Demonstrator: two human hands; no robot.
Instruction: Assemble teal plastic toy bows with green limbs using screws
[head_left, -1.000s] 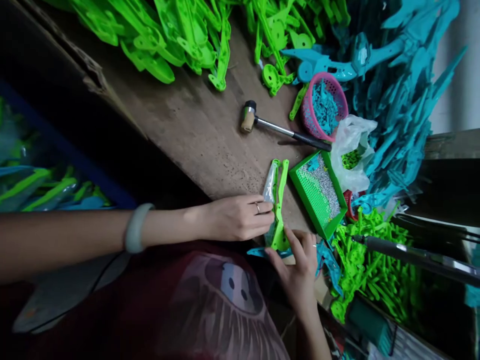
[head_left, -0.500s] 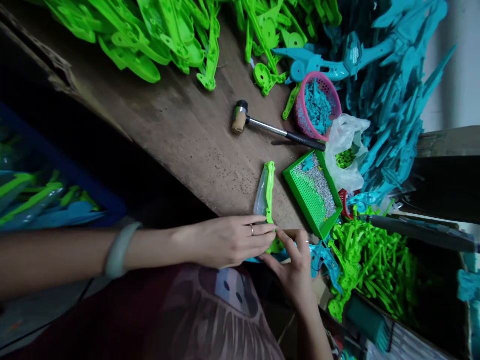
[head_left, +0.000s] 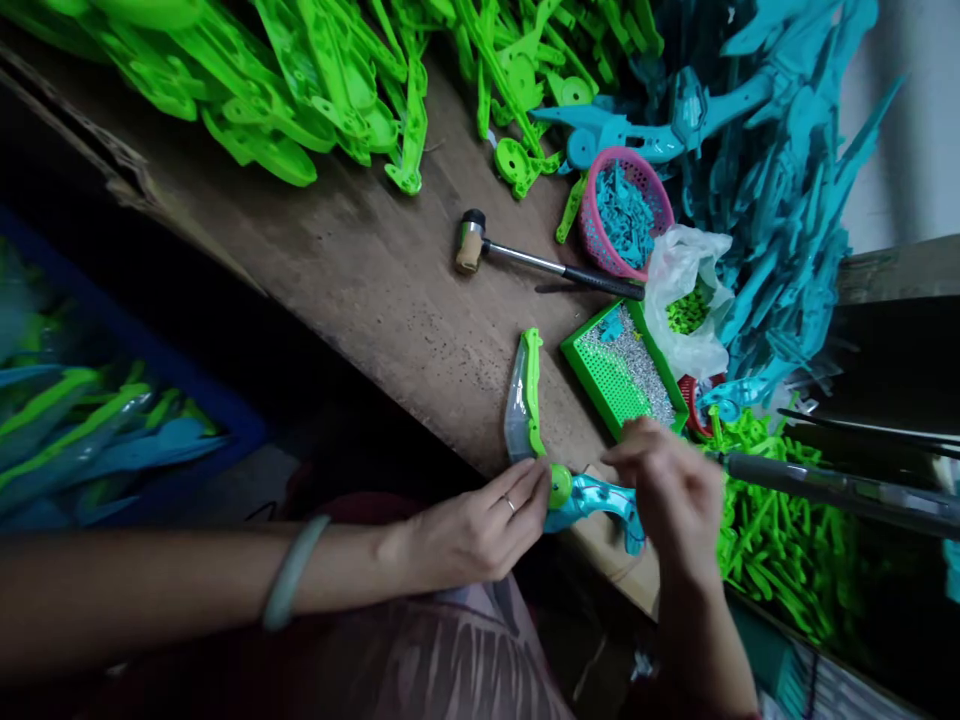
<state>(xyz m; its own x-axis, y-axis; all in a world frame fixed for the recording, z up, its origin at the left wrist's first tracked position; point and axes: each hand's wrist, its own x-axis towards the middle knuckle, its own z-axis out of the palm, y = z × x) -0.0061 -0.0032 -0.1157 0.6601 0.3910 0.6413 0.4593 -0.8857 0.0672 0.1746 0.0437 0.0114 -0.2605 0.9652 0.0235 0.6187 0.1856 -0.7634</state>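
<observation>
A green toy [head_left: 529,398] with a clear blade lay on the table [head_left: 360,270] near the frame's lower middle, its round end meeting a teal piece [head_left: 596,497]. The left hand [head_left: 472,535] pinched that round end with its fingertips [head_left: 536,480]. The right hand [head_left: 667,485] hovered blurred above the teal piece; whether it gripped anything could not be told. Just right lay a green tray [head_left: 626,375] of small silver bits, above it a hammer [head_left: 540,262] and pink basket [head_left: 622,210]. Green parts [head_left: 300,80] filled the upper left, teal parts [head_left: 780,180] the upper right.
</observation>
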